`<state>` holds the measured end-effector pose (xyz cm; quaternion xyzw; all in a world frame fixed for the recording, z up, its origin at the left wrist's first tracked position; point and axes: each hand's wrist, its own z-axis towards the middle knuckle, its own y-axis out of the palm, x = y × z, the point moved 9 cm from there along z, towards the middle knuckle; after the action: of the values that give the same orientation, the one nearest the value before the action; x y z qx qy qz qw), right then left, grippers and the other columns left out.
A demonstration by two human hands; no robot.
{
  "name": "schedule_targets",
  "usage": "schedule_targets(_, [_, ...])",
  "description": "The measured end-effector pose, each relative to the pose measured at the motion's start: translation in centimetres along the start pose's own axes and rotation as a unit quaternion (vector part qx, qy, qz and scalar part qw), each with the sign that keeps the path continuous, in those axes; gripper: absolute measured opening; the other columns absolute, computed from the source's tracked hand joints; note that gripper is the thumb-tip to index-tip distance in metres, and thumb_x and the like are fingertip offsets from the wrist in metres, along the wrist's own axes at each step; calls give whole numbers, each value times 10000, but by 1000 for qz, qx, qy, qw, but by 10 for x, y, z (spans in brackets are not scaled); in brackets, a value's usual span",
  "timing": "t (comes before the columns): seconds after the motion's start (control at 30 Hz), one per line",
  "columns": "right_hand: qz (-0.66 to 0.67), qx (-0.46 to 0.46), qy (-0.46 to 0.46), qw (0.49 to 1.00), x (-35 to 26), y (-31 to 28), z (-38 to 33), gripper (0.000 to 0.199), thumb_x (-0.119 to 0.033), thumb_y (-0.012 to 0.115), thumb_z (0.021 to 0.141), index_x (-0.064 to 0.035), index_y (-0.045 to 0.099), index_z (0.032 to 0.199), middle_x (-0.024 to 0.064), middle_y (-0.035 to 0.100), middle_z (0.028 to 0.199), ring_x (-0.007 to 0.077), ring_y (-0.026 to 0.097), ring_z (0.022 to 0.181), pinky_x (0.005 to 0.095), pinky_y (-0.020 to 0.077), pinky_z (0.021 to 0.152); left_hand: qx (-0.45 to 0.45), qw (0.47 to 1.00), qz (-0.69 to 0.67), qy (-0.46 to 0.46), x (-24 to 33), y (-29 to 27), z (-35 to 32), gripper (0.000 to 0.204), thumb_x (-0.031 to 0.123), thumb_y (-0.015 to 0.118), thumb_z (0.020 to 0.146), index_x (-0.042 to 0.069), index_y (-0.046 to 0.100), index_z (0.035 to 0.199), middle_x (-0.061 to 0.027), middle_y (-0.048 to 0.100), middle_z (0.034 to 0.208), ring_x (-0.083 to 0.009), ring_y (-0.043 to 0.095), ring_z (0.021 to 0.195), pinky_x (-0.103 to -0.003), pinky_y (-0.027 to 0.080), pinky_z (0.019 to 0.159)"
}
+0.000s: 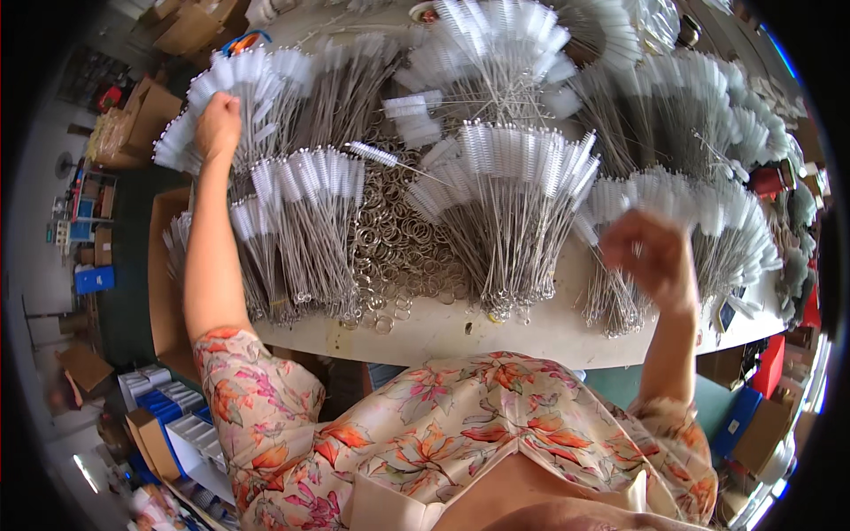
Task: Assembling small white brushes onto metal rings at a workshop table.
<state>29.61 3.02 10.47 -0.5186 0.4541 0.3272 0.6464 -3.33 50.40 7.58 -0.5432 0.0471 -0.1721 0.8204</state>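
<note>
- White-bristled brushes (531, 155) with thin grey wire stems are gathered in fan-shaped bundles across a pale table (416, 327); in the near bundles the bristles point away from the person and the looped stem ends lie toward the near edge.
- The left hand (219, 126) is stretched out to the far left bundle (274, 84), right at its bristles. Its fingers look curled in toward the palm — whether they grip a brush, I cannot tell.
- The right hand (651, 257) is blurred, in front of the near right bundle (730, 217), with the fingers bent and pointing leftward. I cannot tell whether they hold or touch anything.
- Between the near left bundle (305, 234) and the near middle bundle (527, 212) lies a heap of shiny metal rings (398, 239), some scattered loose toward the near edge.
- One single brush (372, 154) lies slantwise at the far side of the rings, its bristles at upper left and its stem running toward the near middle bundle.
- Past the far left bundle sits a small orange and blue object (245, 42), its kind unclear.
- Left of the table, apart from it, a blue bin (95, 280) stands near some shelving; a red box (768, 365) is beyond the right end.
</note>
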Motion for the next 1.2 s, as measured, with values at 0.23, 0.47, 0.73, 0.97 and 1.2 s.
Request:
schedule_targets(0.23, [-228,121,38,965,30,-69,126,182,-176,576,828,-10,641,864,53,627,673,105,587,573,239,495,551,-9,942,-331,58,96,-21,-16,299,334,492,901,53,577,960,-70,610,717,-173,587,667,-347,453,647])
schedule_targets(0.47, [10,47,224,973,139,-42,182,199,-187,599,822,3,655,819,62,652,689,114,609,517,231,489,443,-262,944,-109,169,116,110,-38,300,308,672,741,11,640,761,-162,636,718,-297,620,706,-363,461,669])
schedule_targets(0.73, [96,164,300,935,192,-39,196,122,-137,678,725,-29,648,676,58,632,619,103,560,449,225,456,403,-276,936,-214,45,108,115,-37,198,209,582,798,15,595,765,-81,655,712,-214,615,690,-324,454,671])
schedule_targets(0.97, [219,273,273,896,185,-31,193,127,-124,728,655,-29,653,691,25,615,597,76,536,485,227,389,390,1,932,-350,91,118,13,-18,108,136,537,846,32,566,856,-49,663,762,-120,587,661,-257,454,639])
schedule_targets(1.2, [140,454,-100,874,84,-122,196,117,-141,617,819,-38,612,764,22,579,641,85,525,571,235,418,503,-21,788,-615,19,114,-90,-49,288,112,570,875,9,516,1138,-21,572,804,7,383,579,-148,274,475])
